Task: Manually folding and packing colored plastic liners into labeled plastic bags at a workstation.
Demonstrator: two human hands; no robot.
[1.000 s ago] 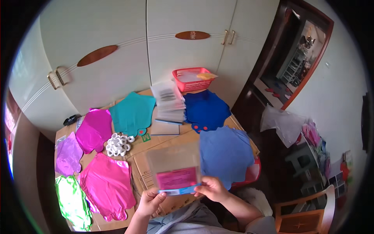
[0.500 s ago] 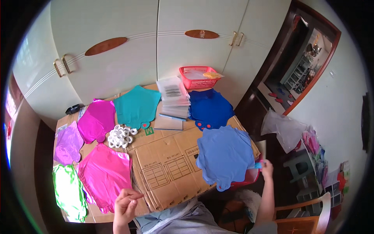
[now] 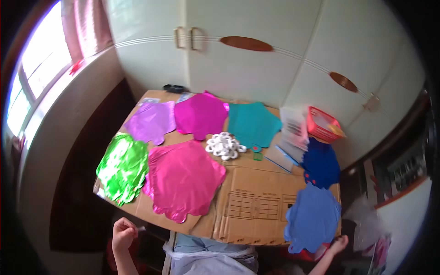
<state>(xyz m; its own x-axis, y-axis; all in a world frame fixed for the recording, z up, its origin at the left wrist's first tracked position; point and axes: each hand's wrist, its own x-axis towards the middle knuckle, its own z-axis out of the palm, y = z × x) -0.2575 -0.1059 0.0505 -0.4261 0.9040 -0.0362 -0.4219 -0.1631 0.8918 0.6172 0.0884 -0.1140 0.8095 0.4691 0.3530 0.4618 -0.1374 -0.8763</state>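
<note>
My left hand [image 3: 123,233] is closed in a pinch in front of the table's near left edge. A small pale strip [image 3: 141,228] sticks out from its fingertips; its kind is unclear. My right hand [image 3: 339,245] is at the near right corner, beside a stack of flat light blue foil balloons [image 3: 313,219]; its fingers are blurred. A large pink foil balloon stack [image 3: 185,178] and a shiny green one [image 3: 122,167] lie nearest my left hand. Behind them are purple [image 3: 152,121], magenta [image 3: 201,114] and teal [image 3: 253,123] stacks. Several white ribbon-like rolls [image 3: 224,145] form a pile.
Cardboard [image 3: 256,229] covers the table. Dark blue balloons [image 3: 321,162], clear plastic sleeves [image 3: 294,126] and a red basket [image 3: 323,124] are at the right. A red container [image 3: 308,255] sits below the right edge. Pale cabinets [image 3: 247,68] stand behind, with a window [image 3: 46,46] at left.
The view has swung left, bringing the window into sight. A pale strip now shows at my left fingertips. The light blue piece at my right hand is no longer visible.
</note>
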